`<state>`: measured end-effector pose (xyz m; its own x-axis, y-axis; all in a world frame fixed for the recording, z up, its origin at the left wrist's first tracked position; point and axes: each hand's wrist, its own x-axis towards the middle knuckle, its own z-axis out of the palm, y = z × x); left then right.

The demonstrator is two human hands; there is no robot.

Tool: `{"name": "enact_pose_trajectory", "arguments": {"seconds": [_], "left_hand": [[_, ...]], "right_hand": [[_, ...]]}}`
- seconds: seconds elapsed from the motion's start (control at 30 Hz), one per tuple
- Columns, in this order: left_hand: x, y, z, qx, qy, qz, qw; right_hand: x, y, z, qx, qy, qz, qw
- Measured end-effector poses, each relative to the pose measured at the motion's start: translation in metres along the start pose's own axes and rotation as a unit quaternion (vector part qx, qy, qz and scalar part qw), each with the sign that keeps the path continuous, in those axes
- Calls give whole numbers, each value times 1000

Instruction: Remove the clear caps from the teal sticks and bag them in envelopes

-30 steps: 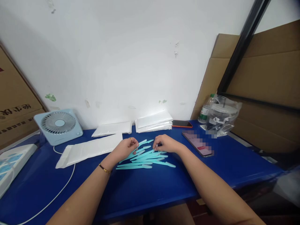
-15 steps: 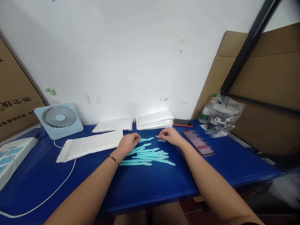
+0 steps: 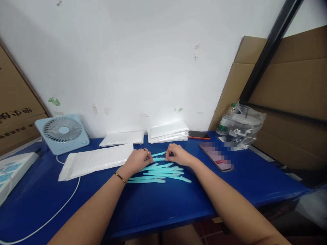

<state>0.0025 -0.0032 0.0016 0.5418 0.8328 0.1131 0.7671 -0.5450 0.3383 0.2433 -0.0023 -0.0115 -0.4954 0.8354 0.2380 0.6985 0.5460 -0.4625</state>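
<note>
One stick (image 3: 158,159) is pinched between left hand (image 3: 138,160) and right hand (image 3: 177,156), both closed narrow, towards the back edge of the table (image 3: 255,177). Fingertip contact is partly hidden, so probably. The pile (image 3: 158,173) lies just in front. Risk: pile scattered by wrist drag, stick dropped if grip slips.

1. The sticks (image 3: 157,170) are pale turquoise
2. The table (image 3: 230,190) is deep blue
3. The padded envelope (image 3: 94,162) and the envelope stacks (image 3: 167,131) are white
4. The fan (image 3: 62,133) is light blue with a grey grille
5. The bracelet (image 3: 120,177) is gold
6. The cardboard (image 3: 288,88) is plain brown
</note>
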Motion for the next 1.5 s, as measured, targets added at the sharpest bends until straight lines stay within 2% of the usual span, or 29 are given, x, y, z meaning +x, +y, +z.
{"name": "enact_pose_trajectory", "arguments": {"seconds": [0.1, 0.17, 0.23, 0.4, 0.5, 0.63, 0.87, 0.93, 1.07, 1.17, 1.33, 1.5], "left_hand": [[2, -1, -2, 25, 52, -27, 998], [2, -1, -3, 15, 62, -44, 997], [0, -1, -3, -2, 56, -48, 997], [-7, 6, -5, -38, 9, -10, 999], [-8, 11, -4, -42, -25, 20, 999], [-6, 11, -3, -27, -16, 17, 999], [-12, -7, -19, -4, 51, -68, 996], [-14, -7, -22, -8, 53, -65, 996], [-17, 4, -19, -56, 10, -32, 998], [-17, 14, -13, -75, -22, 8, 997], [-17, 19, -7, -80, -48, 63, 994], [-15, 20, -7, -81, -24, 60, 995]], "right_hand": [[-5, 15, -15, 0, 45, 39, 998], [-9, 20, -22, 3, 57, 60, 997], [-12, 18, -25, 20, 34, 49, 998], [-14, -1, -18, 18, -85, -25, 996], [-13, -6, -15, 9, -97, -31, 995], [-13, 0, -19, 16, -61, -22, 998], [-19, 16, -36, 9, 29, 53, 998], [-23, 13, -39, 35, 0, 44, 998], [-26, 2, -37, 67, -123, -28, 990], [-25, -1, -32, 74, -156, -52, 984], [-23, 0, -32, 83, -112, -46, 989], [-23, -4, -34, 86, -52, -24, 995]]}}
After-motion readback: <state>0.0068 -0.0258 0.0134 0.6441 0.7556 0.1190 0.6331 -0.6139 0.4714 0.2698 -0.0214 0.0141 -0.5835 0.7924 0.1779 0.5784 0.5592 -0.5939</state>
